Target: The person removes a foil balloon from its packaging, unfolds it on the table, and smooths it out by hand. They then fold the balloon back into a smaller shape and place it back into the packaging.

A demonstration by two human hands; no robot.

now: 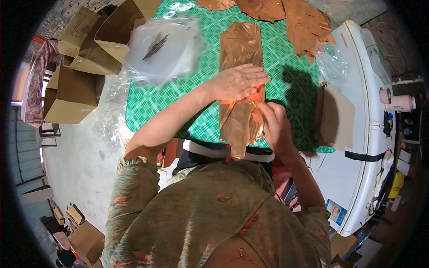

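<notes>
A pair of sheer brown tights (241, 49) lies folded into a long strip on the green checked tabletop, one rounded end hanging over the near edge. My left hand (239, 83) rests palm down across the middle of the strip, fingers stretched out. At the strip's right edge, my right hand (276, 125) has its fingers bent and pinches the sheer fabric, just below the left fingertips. Bright orange light falls on the fabric between both hands. Left of the strip sits a stack of clear plastic bags (178, 58) with dark print.
More brown sheer pieces (306, 27) lie along the table's far side. Crumpled clear plastic (333, 60) and a cardboard piece (337, 116) are at the right, beside a white fridge-like cabinet (357, 178). Open cardboard boxes (71, 96) stand to the left.
</notes>
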